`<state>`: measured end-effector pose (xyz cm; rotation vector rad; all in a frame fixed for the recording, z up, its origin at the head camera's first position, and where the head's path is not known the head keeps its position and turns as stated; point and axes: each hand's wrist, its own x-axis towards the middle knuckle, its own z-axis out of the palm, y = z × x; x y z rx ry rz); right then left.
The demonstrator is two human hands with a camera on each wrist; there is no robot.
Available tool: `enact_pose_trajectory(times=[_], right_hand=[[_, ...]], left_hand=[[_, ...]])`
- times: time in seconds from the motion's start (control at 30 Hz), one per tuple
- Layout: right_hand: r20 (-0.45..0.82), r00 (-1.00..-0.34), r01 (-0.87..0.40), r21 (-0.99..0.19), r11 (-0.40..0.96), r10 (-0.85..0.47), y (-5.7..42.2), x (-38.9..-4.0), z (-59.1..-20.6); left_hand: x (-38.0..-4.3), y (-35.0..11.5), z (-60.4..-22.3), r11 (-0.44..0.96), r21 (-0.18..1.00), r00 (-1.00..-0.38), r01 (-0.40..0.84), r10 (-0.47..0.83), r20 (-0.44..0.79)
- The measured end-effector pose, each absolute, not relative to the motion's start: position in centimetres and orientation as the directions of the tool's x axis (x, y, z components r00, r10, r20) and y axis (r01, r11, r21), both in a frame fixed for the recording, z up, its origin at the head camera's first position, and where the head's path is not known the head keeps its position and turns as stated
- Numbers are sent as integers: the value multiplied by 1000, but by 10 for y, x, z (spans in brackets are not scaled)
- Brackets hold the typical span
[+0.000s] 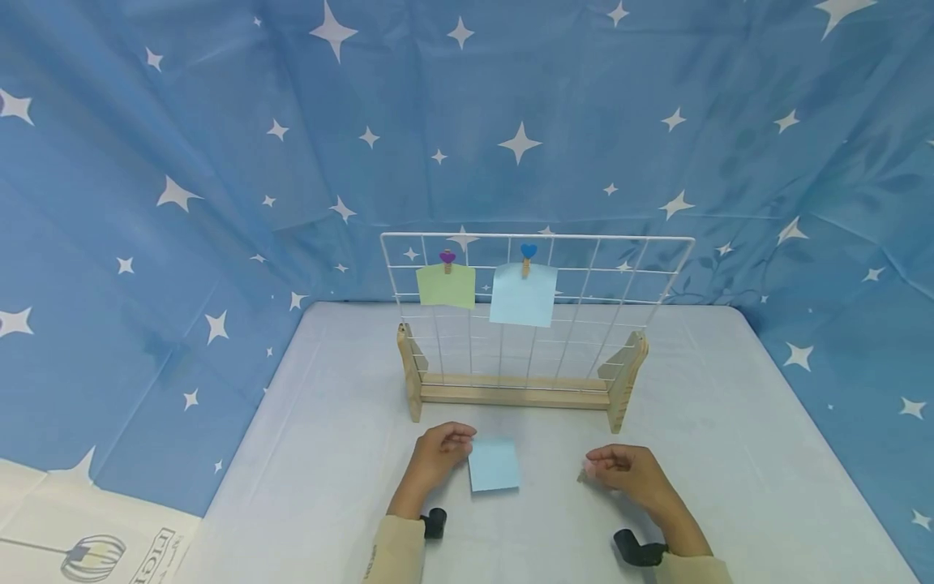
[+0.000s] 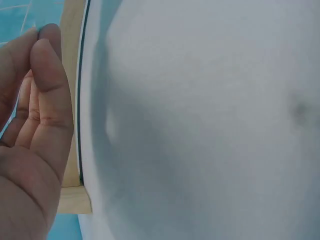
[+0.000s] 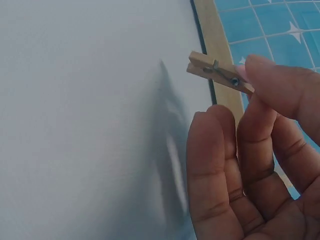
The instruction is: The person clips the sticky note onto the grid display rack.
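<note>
Between my hands is a light blue square paper note [image 1: 494, 466]. My left hand [image 1: 442, 453] is at its upper left corner, thumb and fingertips pinched together on the paper's edge. In the left wrist view the note is mostly hidden behind the left hand [image 2: 37, 115]. Off to the right, my right hand [image 1: 629, 473] holds a small wooden clothespin [image 3: 212, 69] by its handle end between thumb and finger. A bit of pink shows under the thumb, and the clothespin's biting end points away from the hand.
Behind the hands a white wire grid [image 1: 584, 276] stands upright in a wooden base [image 1: 511, 396]. Clipped to it are a green note [image 1: 447, 288] under a purple heart clothespin [image 1: 447, 258] and a blue note [image 1: 523, 296] under a blue heart clothespin [image 1: 529, 255]. A starry curtain surrounds the white table [image 1: 321, 446].
</note>
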<state>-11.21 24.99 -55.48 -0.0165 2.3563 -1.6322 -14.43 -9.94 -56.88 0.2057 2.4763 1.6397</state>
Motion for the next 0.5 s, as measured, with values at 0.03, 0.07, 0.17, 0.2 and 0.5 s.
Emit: enact_pose_trajectory(times=[0.03,0.07,0.17,0.2,0.5], right_hand=[[-210,-964,142,-925,352,-163,250,-112,-554],[-196,-967,131,-931,340,-164,251,-112,-553],[-168,-974,112,-943,315,-155,252,-113,-551],[-170,-975,120,-942,312,-140,252,-113,-550],[-132,-989,108,-953,282,-67,250,-113,-542]], left_hand=[[-144,-100,-567,386,922,-977,19,202,-65],[-144,-100,-566,385,923,-977,15,202,-68],[-143,-100,-561,390,921,-976,-2,201,-87],[-143,-100,-559,392,920,-975,-6,201,-92],[-141,-98,-552,379,925,-979,-25,177,-98]])
